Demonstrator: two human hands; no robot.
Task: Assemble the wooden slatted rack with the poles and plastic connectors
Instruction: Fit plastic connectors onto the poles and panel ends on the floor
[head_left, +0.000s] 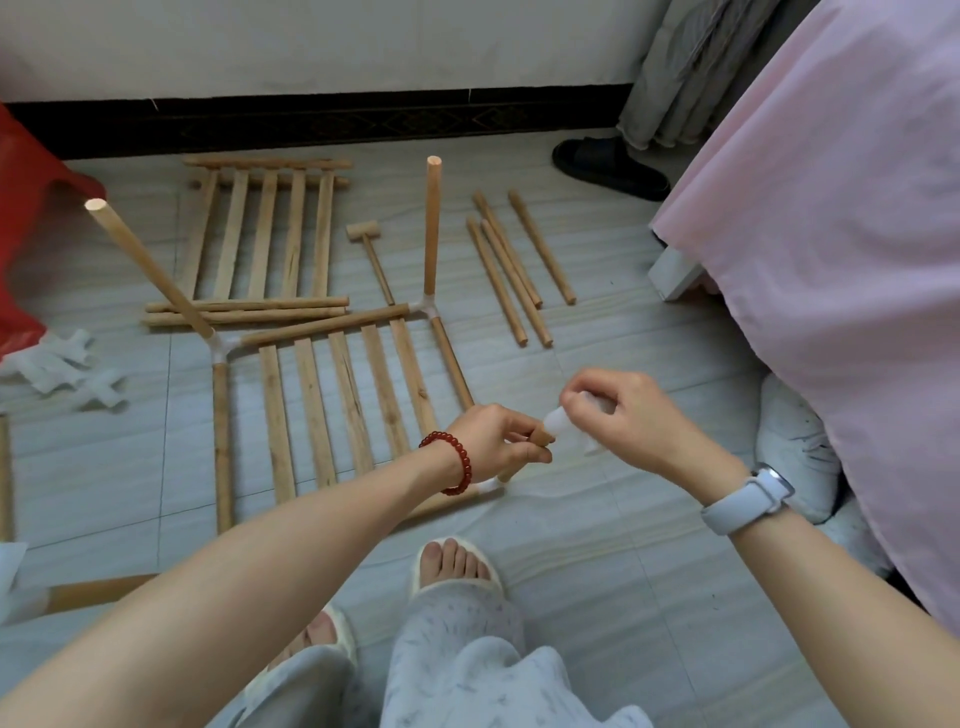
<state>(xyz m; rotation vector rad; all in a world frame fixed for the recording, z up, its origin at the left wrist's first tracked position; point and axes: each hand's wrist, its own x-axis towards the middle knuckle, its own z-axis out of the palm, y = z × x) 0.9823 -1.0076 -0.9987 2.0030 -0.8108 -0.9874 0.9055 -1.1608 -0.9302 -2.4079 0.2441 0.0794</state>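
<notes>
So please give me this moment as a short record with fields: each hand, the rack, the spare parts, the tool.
left hand: left hand pinches the top of a short upright pole
right hand: right hand holds a translucent plastic connector at that pole's tip
rack: slatted panel flat on the floor, two upright poles at its far corners
spare parts: four loose poles, second slatted panel, connector pile
tool: wooden mallet, untouched

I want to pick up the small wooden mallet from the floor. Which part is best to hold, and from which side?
Grip the wooden mallet by its thin handle, near the middle, coming from above. It lies flat on the tile floor, head toward the wall, with bare floor on both sides of the handle, so fingers can close around it.
</notes>
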